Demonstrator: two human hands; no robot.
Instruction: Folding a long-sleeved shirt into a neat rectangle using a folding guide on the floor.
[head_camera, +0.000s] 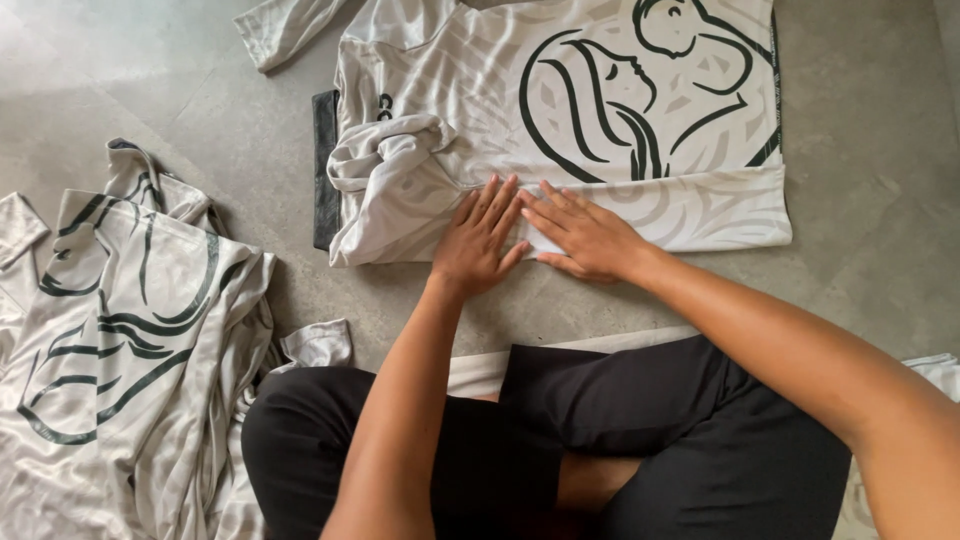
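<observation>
At centre frame I press my left hand (478, 240) and right hand (585, 235) flat, fingers spread, grasping nothing, on the half-folded shirt (600, 130); its sleeve (385, 160) lies bunched, and a heap of shirts (120, 340) waits lower left.

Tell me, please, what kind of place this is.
Probably an indoor room at home or in a small workshop. The person sits cross-legged on a grey concrete floor, both hands pressing flat a pale printed shirt spread there, with a heap of matching shirts beside them.

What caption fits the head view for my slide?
Both hands, left hand and right hand, press flat on a pale grey, black-line-printed shirt spread on the concrete floor.
</observation>
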